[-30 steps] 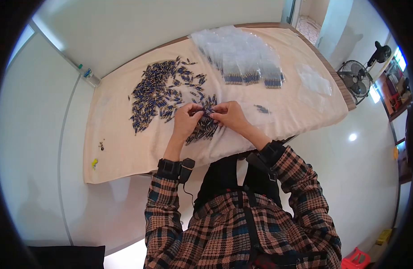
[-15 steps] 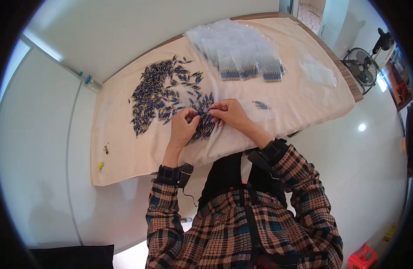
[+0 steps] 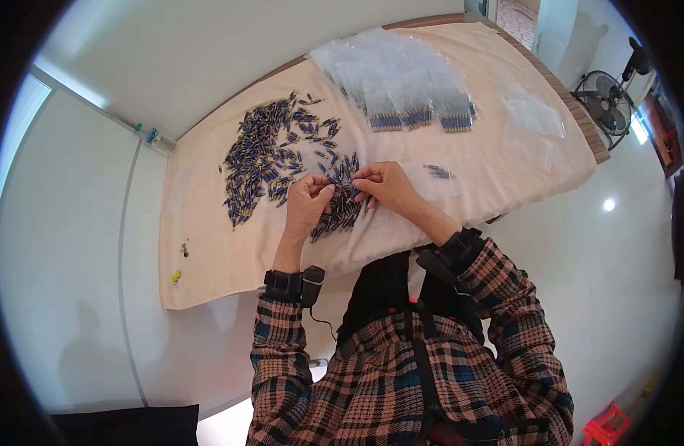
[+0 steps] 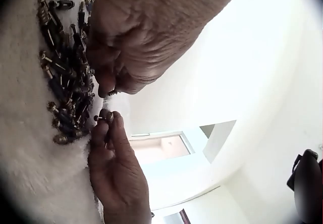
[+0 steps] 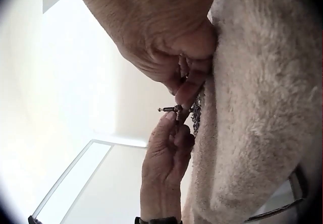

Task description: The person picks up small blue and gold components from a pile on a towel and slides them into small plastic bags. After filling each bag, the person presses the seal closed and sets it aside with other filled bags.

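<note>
Over a small heap of dark blue and brass pieces [image 3: 343, 216], both hands work close together. The left hand [image 3: 306, 204] has its thumb and fingers pinched, and a small metal tip [image 4: 112, 93] shows at them in the left wrist view. Facing it, the right hand [image 3: 390, 187] pinches a small piece with a brass end [image 4: 110, 116] between thumb and forefinger. A thin dark piece [image 5: 168, 109] pokes out where the fingertips meet in the right wrist view. The hands partly hide what they hold.
A larger heap of like pieces [image 3: 254, 152] spreads to the left. Filled clear bags [image 3: 390, 74] lie at the back, empty-looking bags [image 3: 535, 115] at the right. A few pieces [image 3: 438, 172] rest on a bag right of the hands. A yellow item [image 3: 176, 278] lies front left.
The hands parted slightly from their earlier meeting point and are now a little closer again. The head view has shifted, so the table appears further right.
</note>
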`<state>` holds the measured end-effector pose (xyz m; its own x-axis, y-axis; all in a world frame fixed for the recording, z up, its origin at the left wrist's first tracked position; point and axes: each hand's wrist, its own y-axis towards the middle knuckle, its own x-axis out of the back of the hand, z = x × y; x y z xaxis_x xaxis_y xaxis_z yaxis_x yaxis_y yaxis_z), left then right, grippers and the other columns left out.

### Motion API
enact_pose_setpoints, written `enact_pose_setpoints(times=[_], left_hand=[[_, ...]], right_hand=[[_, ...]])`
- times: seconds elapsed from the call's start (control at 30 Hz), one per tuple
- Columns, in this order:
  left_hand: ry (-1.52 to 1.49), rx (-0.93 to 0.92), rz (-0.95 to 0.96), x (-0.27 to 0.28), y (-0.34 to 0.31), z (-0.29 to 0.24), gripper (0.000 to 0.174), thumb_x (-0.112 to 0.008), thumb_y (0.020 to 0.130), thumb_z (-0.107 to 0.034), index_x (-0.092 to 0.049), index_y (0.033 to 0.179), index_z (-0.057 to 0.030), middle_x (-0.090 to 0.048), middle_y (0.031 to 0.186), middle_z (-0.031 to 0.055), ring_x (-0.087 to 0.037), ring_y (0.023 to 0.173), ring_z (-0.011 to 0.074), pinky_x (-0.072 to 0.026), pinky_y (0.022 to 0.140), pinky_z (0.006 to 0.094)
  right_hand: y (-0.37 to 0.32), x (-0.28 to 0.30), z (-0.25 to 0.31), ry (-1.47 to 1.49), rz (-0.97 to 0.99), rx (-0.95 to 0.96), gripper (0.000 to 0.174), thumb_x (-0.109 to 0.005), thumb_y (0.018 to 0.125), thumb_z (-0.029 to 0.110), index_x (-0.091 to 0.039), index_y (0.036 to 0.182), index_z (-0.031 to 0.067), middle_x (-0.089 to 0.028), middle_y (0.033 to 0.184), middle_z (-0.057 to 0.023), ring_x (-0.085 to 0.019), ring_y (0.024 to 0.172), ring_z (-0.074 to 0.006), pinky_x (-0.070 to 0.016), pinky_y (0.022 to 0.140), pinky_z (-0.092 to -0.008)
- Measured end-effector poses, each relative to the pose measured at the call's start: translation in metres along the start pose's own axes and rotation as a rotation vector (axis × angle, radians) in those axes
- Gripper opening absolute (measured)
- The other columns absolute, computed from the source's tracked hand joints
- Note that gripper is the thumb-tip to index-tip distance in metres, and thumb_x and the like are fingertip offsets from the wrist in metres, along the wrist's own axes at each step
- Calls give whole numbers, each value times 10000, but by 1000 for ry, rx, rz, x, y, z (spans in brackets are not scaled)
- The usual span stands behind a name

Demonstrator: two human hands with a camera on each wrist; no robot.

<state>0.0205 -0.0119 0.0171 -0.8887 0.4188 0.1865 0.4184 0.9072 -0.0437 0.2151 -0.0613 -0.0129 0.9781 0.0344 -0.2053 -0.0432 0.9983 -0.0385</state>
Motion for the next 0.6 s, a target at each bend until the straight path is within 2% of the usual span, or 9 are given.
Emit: enact_pose_setpoints(times=[0.2,0.3,0.6], left_hand=[[-24,-11,30,-2,1,1,80,-607,853,-45,-558,883,12,-654,758,57,-547,491,74,-400,418,198],[-32,-4,42,1,1,6,72,-605,852,-44,-560,876,7,-652,747,58,-548,473,76,-387,394,196],[-2,30,33,3,0,6,84,-573,865,-27,-591,935,17,-636,714,49,-568,477,84,-382,370,192]], right_hand=[[0,-2,-5,118,-27,8,171,-637,880,76,-634,988,-56,-674,796,-79,-671,684,-125,-521,490,-215],[-1,-4,-9,33,-52,66,169,-646,874,74,-652,992,-46,-673,787,-71,-658,670,-108,-525,490,-214],[-2,-6,-7,-65,-43,39,221,-650,869,67,-652,1060,-46,-675,791,-73,-624,620,-90,-523,473,-214]])
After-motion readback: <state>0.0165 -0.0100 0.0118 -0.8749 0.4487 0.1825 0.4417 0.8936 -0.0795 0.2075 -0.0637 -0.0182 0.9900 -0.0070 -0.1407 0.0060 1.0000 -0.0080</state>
